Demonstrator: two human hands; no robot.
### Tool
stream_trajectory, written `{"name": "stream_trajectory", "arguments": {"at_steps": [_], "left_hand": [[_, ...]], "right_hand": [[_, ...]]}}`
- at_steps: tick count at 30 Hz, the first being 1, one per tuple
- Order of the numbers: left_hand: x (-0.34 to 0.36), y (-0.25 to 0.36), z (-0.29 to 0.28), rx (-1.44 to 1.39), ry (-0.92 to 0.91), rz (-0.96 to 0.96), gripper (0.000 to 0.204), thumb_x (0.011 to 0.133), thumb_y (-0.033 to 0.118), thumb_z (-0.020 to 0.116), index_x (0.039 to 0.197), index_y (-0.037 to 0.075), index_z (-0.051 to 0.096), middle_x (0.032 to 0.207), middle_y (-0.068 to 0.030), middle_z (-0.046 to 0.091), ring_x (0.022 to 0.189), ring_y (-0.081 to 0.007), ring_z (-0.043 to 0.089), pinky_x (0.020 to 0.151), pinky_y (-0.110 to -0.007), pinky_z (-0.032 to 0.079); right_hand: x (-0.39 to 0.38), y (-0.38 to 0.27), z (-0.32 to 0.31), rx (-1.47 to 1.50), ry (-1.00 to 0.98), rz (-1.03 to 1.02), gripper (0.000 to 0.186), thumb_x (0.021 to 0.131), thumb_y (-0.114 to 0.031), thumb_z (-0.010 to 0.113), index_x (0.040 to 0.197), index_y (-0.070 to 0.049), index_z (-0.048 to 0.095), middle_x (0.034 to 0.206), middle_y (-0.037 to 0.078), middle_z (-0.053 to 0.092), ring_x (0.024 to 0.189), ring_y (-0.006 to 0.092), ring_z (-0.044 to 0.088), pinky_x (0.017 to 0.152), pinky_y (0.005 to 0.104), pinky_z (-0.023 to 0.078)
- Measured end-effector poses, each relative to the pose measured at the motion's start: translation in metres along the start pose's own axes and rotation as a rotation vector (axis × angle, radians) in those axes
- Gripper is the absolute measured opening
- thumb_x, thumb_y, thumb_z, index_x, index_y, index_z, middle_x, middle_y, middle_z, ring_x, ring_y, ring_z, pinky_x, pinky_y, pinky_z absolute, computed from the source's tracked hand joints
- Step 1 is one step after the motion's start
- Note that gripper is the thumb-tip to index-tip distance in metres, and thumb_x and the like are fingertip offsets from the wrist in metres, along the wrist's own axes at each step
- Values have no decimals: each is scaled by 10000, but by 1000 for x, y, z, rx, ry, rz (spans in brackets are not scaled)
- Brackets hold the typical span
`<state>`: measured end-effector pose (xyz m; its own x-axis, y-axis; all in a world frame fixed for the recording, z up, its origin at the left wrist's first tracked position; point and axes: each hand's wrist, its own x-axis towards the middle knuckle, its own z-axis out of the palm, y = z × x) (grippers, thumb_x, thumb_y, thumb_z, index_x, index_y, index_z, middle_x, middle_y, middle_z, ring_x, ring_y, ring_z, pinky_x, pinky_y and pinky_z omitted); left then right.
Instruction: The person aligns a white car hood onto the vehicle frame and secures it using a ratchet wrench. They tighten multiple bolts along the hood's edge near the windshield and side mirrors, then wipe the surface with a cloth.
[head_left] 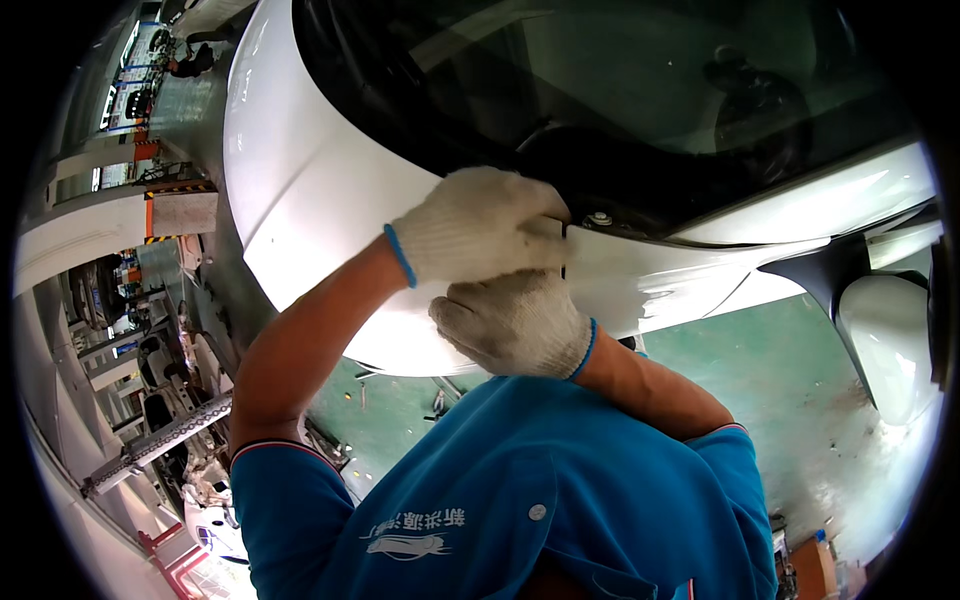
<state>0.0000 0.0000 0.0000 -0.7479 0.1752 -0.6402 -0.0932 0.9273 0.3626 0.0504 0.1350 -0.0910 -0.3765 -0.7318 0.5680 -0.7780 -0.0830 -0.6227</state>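
Note:
My two hands wear off-white knitted gloves with blue cuffs and meet over a white car's body, at the corner beside the windscreen. My left hand (485,225) lies across the rear edge of the white bonnet (330,200), its fingers curled and slightly blurred near a dark gap between panels. Just below and nearer to me, my right hand (520,325) is bent inward, thumb toward the left, fingertips tucked under the left hand. Whatever the fingers hold is hidden. A small bolt (599,218) sits right of my left fingertips, on the fender's (650,270) upper edge.
The dark windscreen (640,90) fills the far side. A white wing mirror (885,340) juts out at the right. Tools (438,402) lie on the green floor below the bonnet. Workshop frames and a metal beam (160,445) stand at the left; a person (192,62) is far off.

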Motion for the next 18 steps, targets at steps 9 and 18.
{"name": "stream_trajectory", "arguments": {"at_steps": [9,18], "left_hand": [[-18,-39,56,196,664,367,684,799,516,858,1276,54,694,1215,-159,728,1233,-350,660,1199,-524,426],[-8,-38,59,145,635,388,551,837,463,824,1201,59,741,1116,-151,763,1096,-323,721,1028,-486,533]], "right_hand": [[-29,-5,-41,117,-251,-33,224,759,-125,825,959,-57,749,751,77,710,721,232,711,645,358,583],[-56,4,-95,478,83,312,106,858,-31,745,961,-18,730,867,127,750,743,228,727,638,371,591]]}}
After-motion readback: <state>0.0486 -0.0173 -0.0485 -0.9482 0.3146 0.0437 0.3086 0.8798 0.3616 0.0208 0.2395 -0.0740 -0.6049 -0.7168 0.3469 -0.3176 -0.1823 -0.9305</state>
